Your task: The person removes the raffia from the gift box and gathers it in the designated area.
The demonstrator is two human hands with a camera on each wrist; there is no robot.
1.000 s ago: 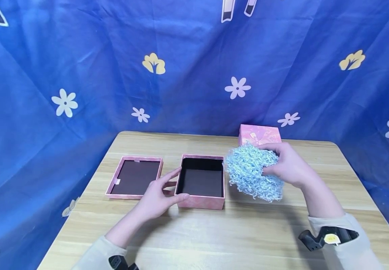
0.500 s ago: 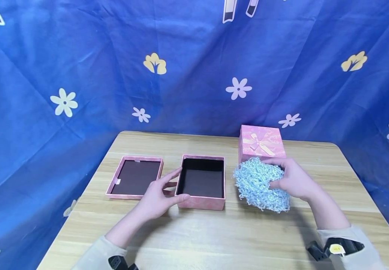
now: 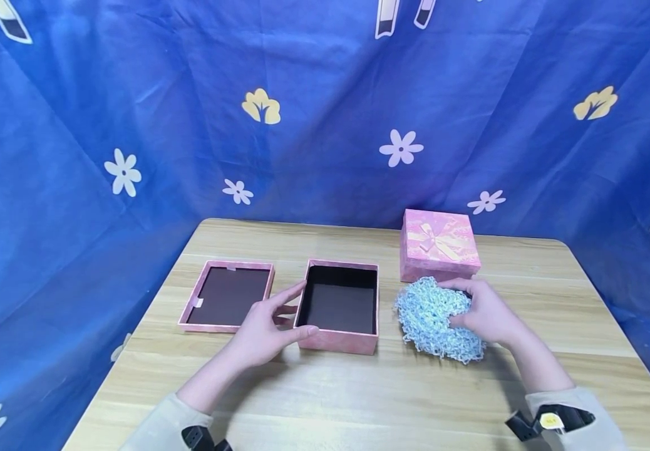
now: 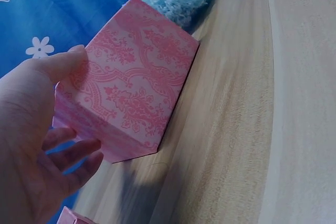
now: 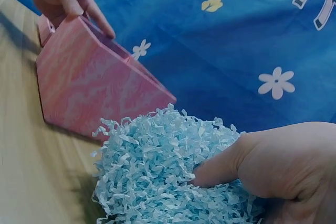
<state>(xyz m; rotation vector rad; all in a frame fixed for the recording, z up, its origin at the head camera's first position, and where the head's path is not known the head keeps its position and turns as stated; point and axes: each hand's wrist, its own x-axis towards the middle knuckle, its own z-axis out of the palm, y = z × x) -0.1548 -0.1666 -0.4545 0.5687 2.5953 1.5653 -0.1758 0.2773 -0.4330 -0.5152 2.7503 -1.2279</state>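
Observation:
A pink patterned gift box (image 3: 337, 341) stands without its lid, its black inside showing. My left hand (image 3: 265, 329) holds it by the near left corner, thumb at the front rim and fingers along the left side. In the left wrist view the thumb lies at the top edge of the box (image 4: 134, 77), with the other fingers bent against its side. To the right of the box, my right hand (image 3: 485, 313) grips a wad of light blue shredded paper (image 3: 432, 322), low over the table. The right wrist view shows my thumb sunk into the shredded paper (image 5: 157, 166).
The pink lid (image 3: 229, 297) lies upturned to the left of the box, dark inside up. A smaller, closed pink gift box (image 3: 440, 241) with a ribbon bow stands behind the shredded paper. A blue flowered cloth (image 3: 325, 125) hangs behind the wooden table (image 3: 336, 401).
My right hand has moved the shredded paper down and slightly right, away from the open box, uncovering the smaller gift box. My left hand has stayed at the open box.

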